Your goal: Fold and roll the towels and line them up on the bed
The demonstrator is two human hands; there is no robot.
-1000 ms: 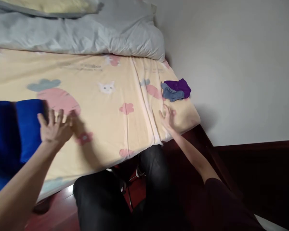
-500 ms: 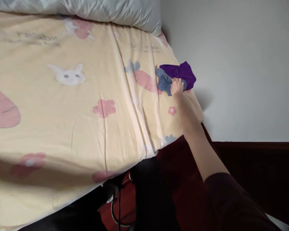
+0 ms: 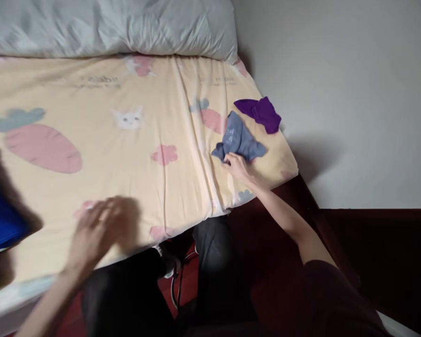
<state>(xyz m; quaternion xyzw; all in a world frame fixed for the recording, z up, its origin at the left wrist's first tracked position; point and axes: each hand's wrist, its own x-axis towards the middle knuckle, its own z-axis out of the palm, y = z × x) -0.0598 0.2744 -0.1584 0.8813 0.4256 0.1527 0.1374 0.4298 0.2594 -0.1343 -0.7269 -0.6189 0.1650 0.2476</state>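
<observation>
My right hand [image 3: 239, 167] pinches the near edge of a small blue-grey garment that looks like underpants [image 3: 240, 138], spread roughly in a triangle on the bed with faint print near its top. Just beyond it, toward the bed's right edge, lies a crumpled purple garment [image 3: 266, 114], apart from my hand. My left hand [image 3: 96, 227] hovers over the near side of the patterned sheet [image 3: 126, 154], blurred by motion. Its fingers reach forward and nothing shows in them.
A grey-white pillow or quilt [image 3: 182, 30] runs along the bed's far side. Something blue with dark edges [image 3: 2, 210] sits at the far left. A pale wall [image 3: 365, 103] rises to the right. Below the bed edge are my legs [image 3: 217, 267] and a cable on the red floor.
The blue-grey underpants have come away from the purple garment, moving nearer and spreading out in my right hand. My left hand has come into view, and the view has shifted left.
</observation>
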